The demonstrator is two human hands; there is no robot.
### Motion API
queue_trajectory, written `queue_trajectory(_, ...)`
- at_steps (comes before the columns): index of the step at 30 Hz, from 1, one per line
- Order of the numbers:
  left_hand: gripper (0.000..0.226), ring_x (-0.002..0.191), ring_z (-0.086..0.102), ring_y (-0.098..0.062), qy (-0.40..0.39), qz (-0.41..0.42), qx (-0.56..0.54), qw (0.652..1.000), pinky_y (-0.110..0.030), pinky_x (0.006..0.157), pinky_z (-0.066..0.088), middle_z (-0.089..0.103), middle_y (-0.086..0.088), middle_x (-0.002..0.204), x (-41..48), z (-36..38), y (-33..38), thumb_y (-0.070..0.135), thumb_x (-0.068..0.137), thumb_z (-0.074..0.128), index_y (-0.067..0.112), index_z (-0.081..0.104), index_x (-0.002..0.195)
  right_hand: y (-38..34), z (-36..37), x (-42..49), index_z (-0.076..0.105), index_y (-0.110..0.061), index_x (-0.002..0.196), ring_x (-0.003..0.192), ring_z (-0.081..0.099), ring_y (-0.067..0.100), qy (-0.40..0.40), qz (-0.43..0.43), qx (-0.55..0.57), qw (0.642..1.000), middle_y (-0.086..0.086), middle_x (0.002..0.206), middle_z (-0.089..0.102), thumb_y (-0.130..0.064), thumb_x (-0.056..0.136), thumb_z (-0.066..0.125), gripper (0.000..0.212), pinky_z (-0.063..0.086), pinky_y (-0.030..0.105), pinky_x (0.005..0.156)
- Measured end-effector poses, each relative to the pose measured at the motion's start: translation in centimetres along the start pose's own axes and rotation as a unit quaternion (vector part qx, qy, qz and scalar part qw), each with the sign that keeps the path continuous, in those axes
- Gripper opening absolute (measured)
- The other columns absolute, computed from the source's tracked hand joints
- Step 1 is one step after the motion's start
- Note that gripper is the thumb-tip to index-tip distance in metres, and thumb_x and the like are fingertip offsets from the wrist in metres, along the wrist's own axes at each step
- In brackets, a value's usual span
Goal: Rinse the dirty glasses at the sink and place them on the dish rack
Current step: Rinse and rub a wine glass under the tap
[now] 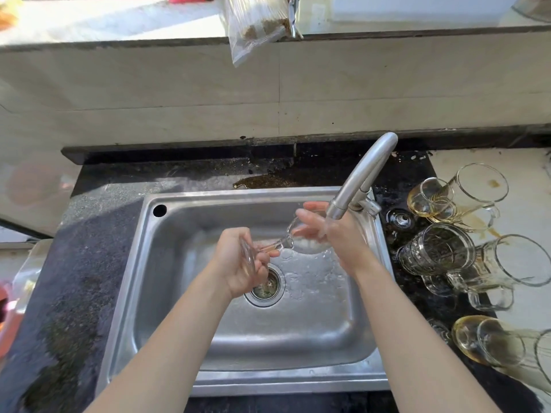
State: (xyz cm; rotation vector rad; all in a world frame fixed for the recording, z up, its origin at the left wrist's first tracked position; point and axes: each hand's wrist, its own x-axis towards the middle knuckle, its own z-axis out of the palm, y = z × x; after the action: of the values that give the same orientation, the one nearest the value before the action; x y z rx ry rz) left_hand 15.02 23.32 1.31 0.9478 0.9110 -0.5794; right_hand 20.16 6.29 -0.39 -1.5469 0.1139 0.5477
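A clear stemmed glass (pixel 278 245) lies on its side over the steel sink (pixel 185 293), its bowl under the spout of the tap (pixel 362 177). My left hand (pixel 241 263) grips the foot and stem of the glass above the drain. My right hand (pixel 334 234) cups the bowl, fingers spread around it, with water splashing below. Several dirty glass mugs (pixel 438 251) lie tipped on the counter to the right of the sink, some with brownish residue. The dish rack is not clearly in view.
A brown spill stains the white board (pixel 507 222) under the mugs. A pale tray edge (pixel 26 275) shows at far left. A plastic bag (pixel 253 28) hangs from the ledge above the tiled wall. Dark wet counter (pixel 98 234) surrounds the sink.
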Motion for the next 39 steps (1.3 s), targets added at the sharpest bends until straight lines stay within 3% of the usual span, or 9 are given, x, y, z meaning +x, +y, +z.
queue_trajectory(3, 0.037, 0.029, 0.035, -0.009, -0.044, -0.033, -0.045, 0.997, -0.010, 0.033, 0.034, 0.044, -0.004, 0.050, 0.6, -0.7, -0.9, 0.012, 0.056, 0.035, -0.010, 0.064, 0.052, -0.5, 0.2, -0.1, 0.061, -0.010, 0.106, 0.056, 0.068, 0.015, 0.002, -0.006, -0.089, 0.996, 0.007, 0.061, 0.069, -0.033, 0.083, 0.071, 0.035, 0.054, 0.024, 0.061)
queue_trajectory(8, 0.035, 0.050, 0.058, -0.014, -0.207, -0.027, 0.184, 0.960, -0.024, 0.055, 0.053, 0.055, -0.005, 0.062, 0.0, -1.5, -1.0, 0.001, 0.083, 0.039, -0.008, 0.066, 0.103, 0.1, 0.6, 0.9, 0.050, -0.012, 0.067, 0.044, 0.043, 0.012, 0.113, -0.004, -0.102, 0.988, 0.001, 0.052, 0.044, -0.030, 0.086, 0.068, 0.033, 0.040, 0.026, 0.050)
queue_trajectory(14, 0.018, 0.080, 0.059, -0.015, -0.062, 0.134, 0.643, 0.751, -0.020, 0.061, 0.043, 0.061, 0.001, 0.091, 2.4, 1.0, -1.9, 0.016, 0.086, 0.061, 0.012, 0.059, 0.104, 1.5, 2.7, 0.4, 0.050, -0.024, 0.070, 0.047, 0.045, 0.004, 0.154, -0.082, -0.209, 0.962, -0.009, 0.049, 0.048, -0.036, 0.087, 0.063, 0.025, 0.037, 0.021, 0.052)
queue_trajectory(19, 0.026, 0.064, 0.046, -0.012, 0.031, 0.223, 0.556, 0.800, -0.023, 0.056, 0.034, 0.049, 0.007, 0.071, 4.3, 0.7, -4.2, 0.024, 0.078, 0.073, 0.023, 0.048, 0.072, 0.7, 1.5, -0.6, 0.057, -0.011, 0.080, 0.056, 0.058, 0.006, 0.158, -0.107, -0.042, 0.981, 0.003, 0.063, 0.061, -0.019, 0.090, 0.063, 0.014, 0.048, 0.017, 0.061)
queue_trajectory(23, 0.038, 0.052, 0.038, -0.017, 0.024, 0.214, 0.466, 0.858, -0.030, 0.058, 0.030, 0.041, 0.009, 0.052, 5.2, 0.9, -5.2, 0.023, 0.071, 0.073, 0.024, 0.040, 0.054, 1.3, 0.0, -1.2, 0.062, -0.032, 0.081, 0.081, 0.060, 0.008, 0.083, -0.132, -0.045, 0.987, -0.007, 0.083, 0.061, -0.039, 0.079, 0.070, 0.011, 0.047, 0.023, 0.076)
queue_trajectory(27, 0.039, 0.043, 0.038, -0.009, -0.026, 0.179, 0.411, 0.894, -0.024, 0.051, 0.033, 0.039, 0.011, 0.046, 5.0, 2.0, -5.3, 0.014, 0.078, 0.071, 0.022, 0.042, 0.053, 2.3, -0.3, -1.4, 0.054, -0.033, 0.123, 0.109, 0.060, 0.005, -0.014, -0.060, -0.073, 0.995, -0.011, 0.117, 0.061, -0.042, 0.069, 0.081, 0.061, 0.048, 0.026, 0.091)
queue_trajectory(32, 0.026, 0.046, 0.050, -0.012, -0.123, 0.128, 0.389, 0.904, -0.020, 0.058, 0.045, 0.052, 0.007, 0.049, 4.2, 2.7, -5.0, 0.015, 0.085, 0.067, 0.016, 0.052, 0.064, 2.8, -0.5, -0.1, 0.064, -0.028, 0.101, 0.094, 0.065, 0.010, 0.088, -0.014, -0.055, 0.994, -0.009, 0.097, 0.069, -0.035, 0.074, 0.079, 0.031, 0.050, 0.026, 0.082)
queue_trajectory(35, 0.012, 0.051, 0.061, -0.015, -0.140, 0.118, 0.434, 0.882, -0.014, 0.051, 0.044, 0.068, -0.002, 0.068, 3.4, 2.3, -4.0, 0.020, 0.089, 0.061, 0.011, 0.064, 0.081, 4.6, -1.2, -0.1, 0.068, -0.013, 0.099, 0.084, 0.063, 0.018, 0.144, 0.041, 0.021, 0.988, -0.004, 0.085, 0.069, -0.045, 0.071, 0.077, 0.044, 0.049, 0.033, 0.075)
queue_trajectory(39, 0.014, 0.048, 0.054, -0.018, -0.113, 0.101, 0.438, 0.886, -0.020, 0.046, 0.037, 0.064, -0.006, 0.060, 3.1, 0.8, -3.0, 0.017, 0.088, 0.058, 0.011, 0.061, 0.076, 4.7, 0.5, 0.2, 0.068, -0.023, 0.091, 0.079, 0.063, 0.013, 0.085, 0.066, -0.013, 0.994, -0.006, 0.083, 0.069, -0.046, 0.075, 0.076, 0.029, 0.051, 0.033, 0.079)
